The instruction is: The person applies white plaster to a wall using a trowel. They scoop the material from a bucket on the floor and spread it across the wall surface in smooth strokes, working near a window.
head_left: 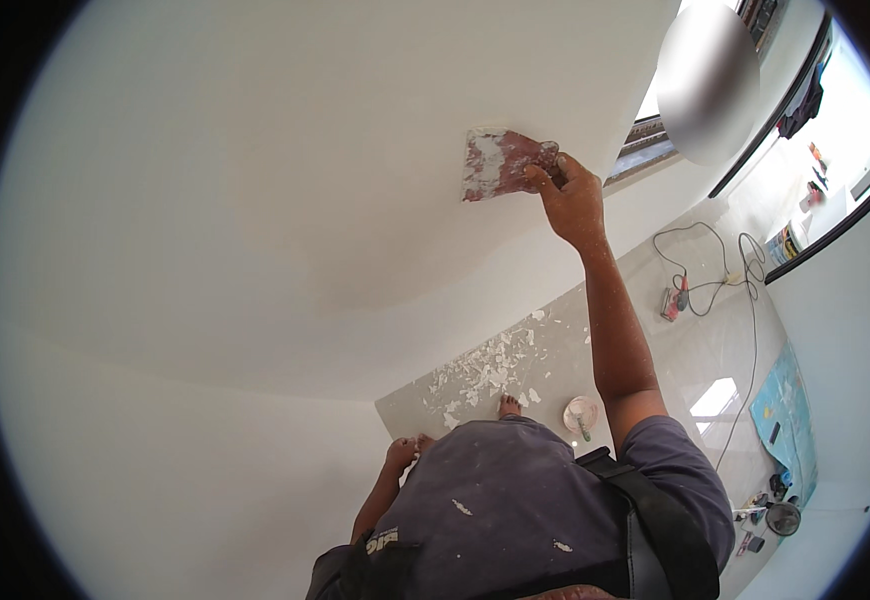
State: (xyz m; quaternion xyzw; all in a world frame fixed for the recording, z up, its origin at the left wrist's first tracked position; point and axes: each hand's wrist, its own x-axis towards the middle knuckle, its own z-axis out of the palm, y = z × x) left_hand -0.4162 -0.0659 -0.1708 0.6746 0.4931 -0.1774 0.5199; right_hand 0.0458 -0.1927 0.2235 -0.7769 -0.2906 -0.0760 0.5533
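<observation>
My right hand (573, 200), arm stretched up and forward, grips a wide putty knife (490, 168) by its handle end. Its reddish blade is smeared with white putty and lies against, or very close to, the pale wall (255, 180). A slightly darker, damp-looking patch (375, 265) shows on the wall below the blade. Low beside my body hangs my left hand (401, 455), near the wall's foot; its fingers are too small and curled from view to read. On the floor by my feet stands a round pinkish bowl (581, 410) with a green-handled tool in it.
White flakes (490, 365) litter the floor along the wall. A red power sander (671, 302) lies to the right, its dark cable (753, 290) looping across the tiles. Farther right are a blue sheet (790, 420), a bucket (787, 243) and a window opening (645, 150).
</observation>
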